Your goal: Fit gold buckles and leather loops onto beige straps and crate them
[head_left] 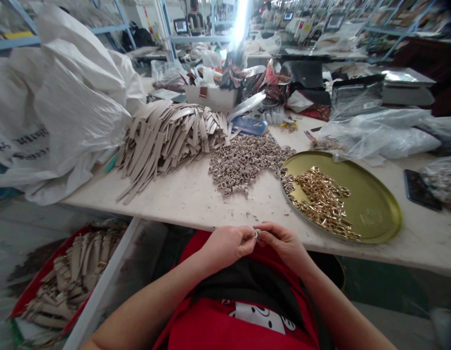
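A small beige loop [256, 234] is pinched between my two hands at the table's front edge, above my lap. My left hand [230, 245] grips it from the left with thumb and forefinger. From the right, my right hand [279, 240] closes its fingertips on the same loop; they partly hide it. Beyond my hands lies a heap of similar beige loops [240, 163]. Gold metal buckles [323, 199] are piled in the left part of a round gold tray [378, 204] to the right, with a few loops at its left rim.
Long beige strips [163, 136] form a pile at the left, beside a big white sack [75, 92]. A phone [422, 189] lies at the right, near clear plastic bags [378, 133]. Below left, a red basket [28, 304] holds more strips. A white box [210, 97] stands behind.
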